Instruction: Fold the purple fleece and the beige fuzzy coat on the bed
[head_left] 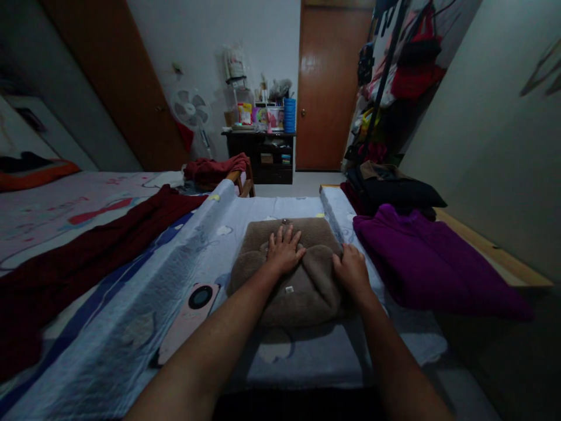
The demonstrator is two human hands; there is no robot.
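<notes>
A folded brown fleece garment [315, 301] lies on the pale patterned bed cover, with a small white tag [289, 289] near its middle. My left hand [284, 251] rests on top of it, palm down and fingers spread. At the garment's right edge, my right hand [352, 268] is closed on the fabric, its thumb on the upper side and its other fingers along the outer edge. Some of those fingertips are hidden. A pink phone [188, 324] with a round dark camera ring lies left of my left forearm.
On the right lie a purple folded garment [429, 257] and a stack of dark clothes [394, 190]. Dark red trousers [100, 251] stretch across the bed at left. Farther back are a white fan [191, 108], a dark cabinet [258, 158] and a brown door [333, 88].
</notes>
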